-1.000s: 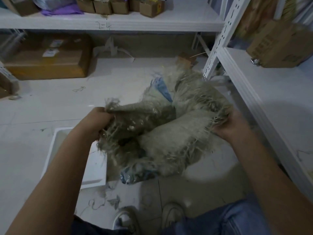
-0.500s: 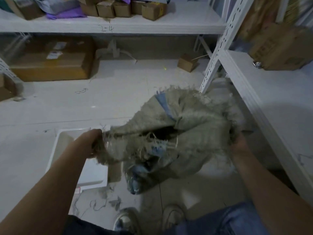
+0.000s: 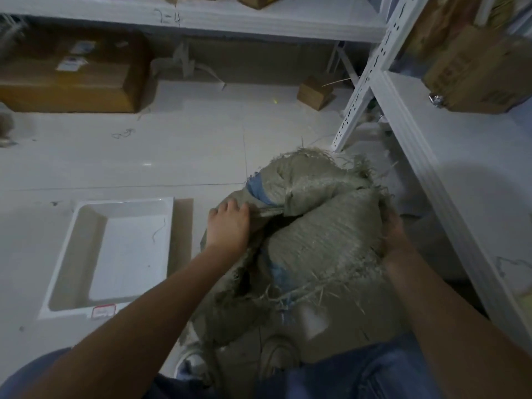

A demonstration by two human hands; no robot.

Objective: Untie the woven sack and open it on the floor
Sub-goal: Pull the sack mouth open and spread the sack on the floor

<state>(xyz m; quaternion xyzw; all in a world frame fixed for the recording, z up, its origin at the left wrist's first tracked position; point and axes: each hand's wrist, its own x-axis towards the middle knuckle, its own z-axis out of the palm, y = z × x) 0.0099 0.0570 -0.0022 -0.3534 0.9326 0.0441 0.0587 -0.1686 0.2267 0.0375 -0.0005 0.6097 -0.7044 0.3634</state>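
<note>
A grey-green woven sack (image 3: 316, 243) with frayed edges and a blue stripe lies crumpled on the white floor in front of my feet. Its mouth gapes as a dark slit between folds. My left hand (image 3: 229, 226) rests on the sack's left side with the fingers pressing the fabric near the blue stripe. My right hand (image 3: 393, 234) grips the frayed right edge, its fingers hidden behind the cloth. No tie is visible.
A shallow white tray (image 3: 161, 205) lies on the floor to the left. White metal shelving (image 3: 403, 110) stands close on the right, another shelf (image 3: 259, 21) across the back. Cardboard boxes (image 3: 66, 82) sit under the back shelf, a small box (image 3: 315, 92) near the upright.
The sack has come down from mid-air onto the floor. My left hand let go of the frayed edge and moved onto the sack's left side. My right hand still holds the right edge.
</note>
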